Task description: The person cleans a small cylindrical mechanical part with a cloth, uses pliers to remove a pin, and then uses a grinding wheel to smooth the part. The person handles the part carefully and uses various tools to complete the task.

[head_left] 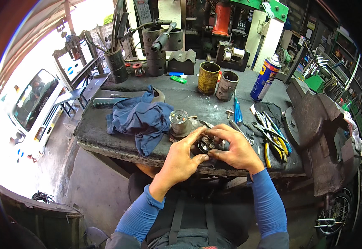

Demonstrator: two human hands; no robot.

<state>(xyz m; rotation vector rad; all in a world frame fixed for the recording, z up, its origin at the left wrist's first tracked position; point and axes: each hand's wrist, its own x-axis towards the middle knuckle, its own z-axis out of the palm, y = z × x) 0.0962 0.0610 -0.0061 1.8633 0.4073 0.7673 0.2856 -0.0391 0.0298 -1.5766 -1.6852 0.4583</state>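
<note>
Both hands meet at the near edge of the workbench (pixel 96 129), around a small dark round metal part with shiny pieces inside (pixel 206 144). My left hand (pixel 182 157) grips its left side between thumb and fingers. On the other side, the thumb and fingers of my right hand (pixel 240 148) pinch the same part. The fingers partly cover it, so its exact kind does not show. Just beyond my left hand stands a metal cylinder with a pale, holed top (pixel 180 120). A crumpled blue cloth (pixel 137 118) lies left of that cylinder.
Right of my hands lie several pliers (pixel 269 143) and a blue-handled screwdriver (pixel 237 111). Farther back stand a blue spray can (pixel 265 81), a yellowish tin (pixel 208 81) and a grimy can (pixel 227 86). A green lighter (pixel 178 79) lies near them. A large vise (pixel 320 120) occupies the right end.
</note>
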